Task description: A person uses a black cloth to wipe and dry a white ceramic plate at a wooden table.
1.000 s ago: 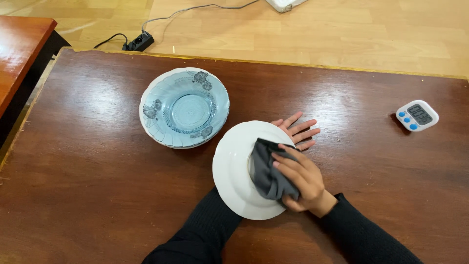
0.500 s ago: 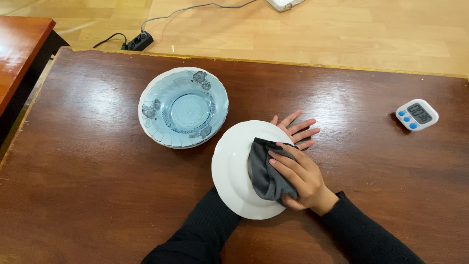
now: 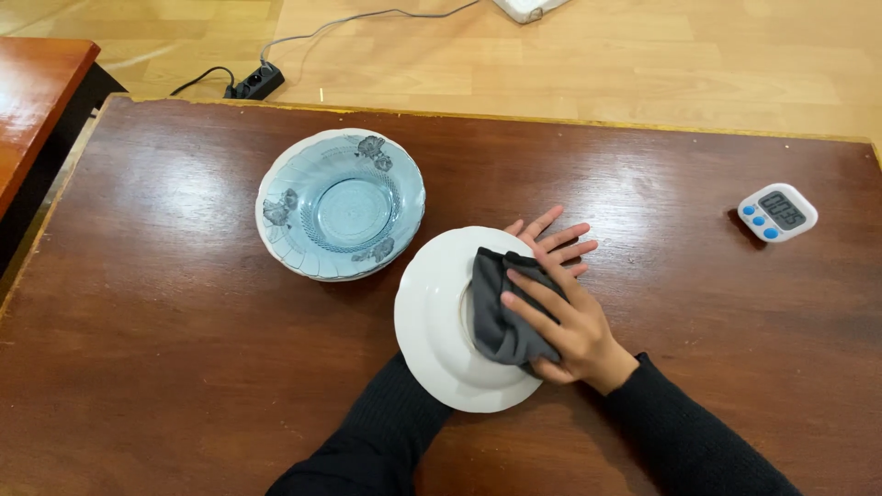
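Note:
A white plate (image 3: 432, 321) is tilted up just above the brown wooden table (image 3: 184, 367), near its front middle. My left hand (image 3: 551, 241) is under the plate and supports it; only its spread fingers show past the plate's far right rim. My right hand (image 3: 562, 329) presses a dark grey cloth (image 3: 496, 312) flat against the plate's inner face, fingers stretched over the cloth. Both arms wear black sleeves.
A blue glass dish (image 3: 340, 204) with dark flower marks sits on a white plate, left of and behind the white plate. A small white timer (image 3: 777, 211) with blue buttons lies far right. A second reddish table (image 3: 37, 101) stands at left; a black power strip (image 3: 246, 87) lies on the floor.
My right hand and the grey cloth have slid a little toward the plate's far rim. The left hand and the plate have stayed almost still.

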